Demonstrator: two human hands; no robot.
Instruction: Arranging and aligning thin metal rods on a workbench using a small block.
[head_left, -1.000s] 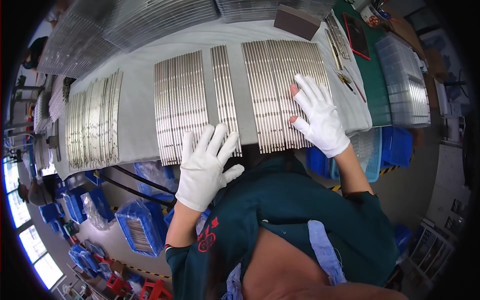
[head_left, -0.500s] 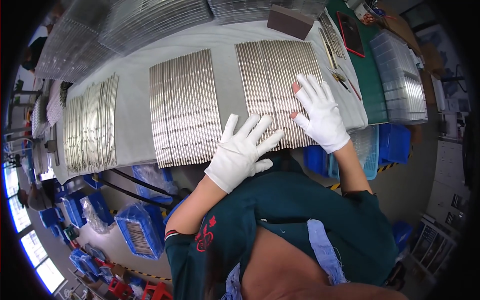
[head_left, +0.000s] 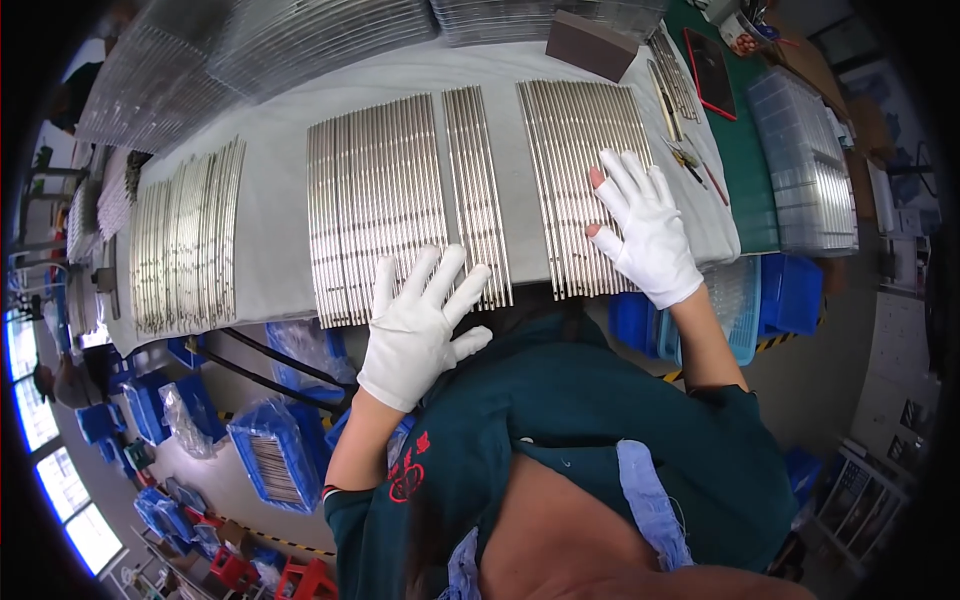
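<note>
Thin silvery metal rods lie side by side in sets on the cloth-covered table. My left hand (head_left: 415, 320), in a white glove, lies with fingers spread over the near ends of the middle set of rods (head_left: 375, 190) and beside a narrow strip of rods (head_left: 475, 180). My gloved right hand (head_left: 642, 228) rests spread on the right edge of the right set of rods (head_left: 575, 170); its bare thumb and index fingertips show. Neither hand grips anything. Farther left lies another, less even set of rods (head_left: 190, 235).
Stacked clear plastic trays (head_left: 320, 45) line the back. A brown block (head_left: 592, 46) stands before them. Small hand tools (head_left: 685, 155) and a red-edged tablet (head_left: 710, 72) lie at right, near clear boxes (head_left: 800, 160). Blue bins (head_left: 275, 455) stand on the floor.
My left hand has moved left, and a narrow strip of rods has parted from the right set and now lies close to the middle set. The right hand has hardly moved.
</note>
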